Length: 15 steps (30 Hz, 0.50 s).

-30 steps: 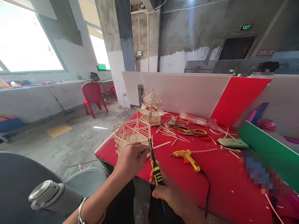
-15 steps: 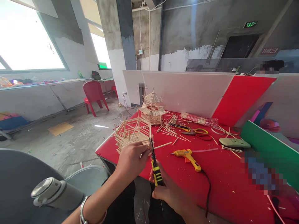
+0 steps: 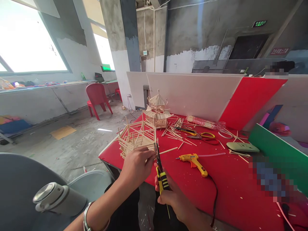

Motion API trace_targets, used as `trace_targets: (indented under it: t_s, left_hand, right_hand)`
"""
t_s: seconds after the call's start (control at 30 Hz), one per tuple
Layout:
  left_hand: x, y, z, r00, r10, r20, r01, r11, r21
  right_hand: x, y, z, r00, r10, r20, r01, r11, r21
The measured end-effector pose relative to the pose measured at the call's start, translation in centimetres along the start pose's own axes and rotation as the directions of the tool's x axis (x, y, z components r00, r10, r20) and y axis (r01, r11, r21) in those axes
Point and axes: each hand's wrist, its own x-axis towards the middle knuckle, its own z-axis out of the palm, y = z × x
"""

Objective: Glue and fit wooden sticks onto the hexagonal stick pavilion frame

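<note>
My left hand [image 3: 136, 166] is closed, pinching a thin wooden stick [image 3: 167, 150] that points right over the red table [image 3: 231, 189]. My right hand [image 3: 173, 199] grips the black-and-yellow handles of a pair of cutters [image 3: 161, 171], whose dark jaws meet the stick just right of my left fingers. Directly behind my hands stands an open stick frame model [image 3: 136, 137]. A finished stick pagoda [image 3: 157, 110] stands further back.
A yellow glue gun [image 3: 193, 160] with a black cord lies right of the cutters. Loose sticks, yellow-handled scissors [image 3: 201, 136], a bundle of sticks and a green pad [image 3: 242, 147] lie behind. White, red and green boards wall the table. A grey chair and a flask sit lower left.
The view has barely shifted. My right hand and the cutters have slid slightly down and right, and the jaws stay at the stick held by my left hand.
</note>
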Motion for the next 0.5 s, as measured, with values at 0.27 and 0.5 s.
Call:
trace_targets:
  t_s: [0.27, 0.5]
  left_hand:
    - [0.2, 0.2, 0.4, 0.997, 0.071, -0.001, -0.071, 0.996, -0.056]
    - [0.4, 0.0, 1.0, 0.991, 0.117, 0.061, -0.11, 0.988, -0.104]
  right_hand:
    - [0.3, 1.1, -0.6, 0.993, -0.113, -0.038, 0.114, 0.993, 0.018]
    - [-0.5, 0.0, -0.4, 0.998, -0.062, -0.027, 0.062, 0.998, 0.0]
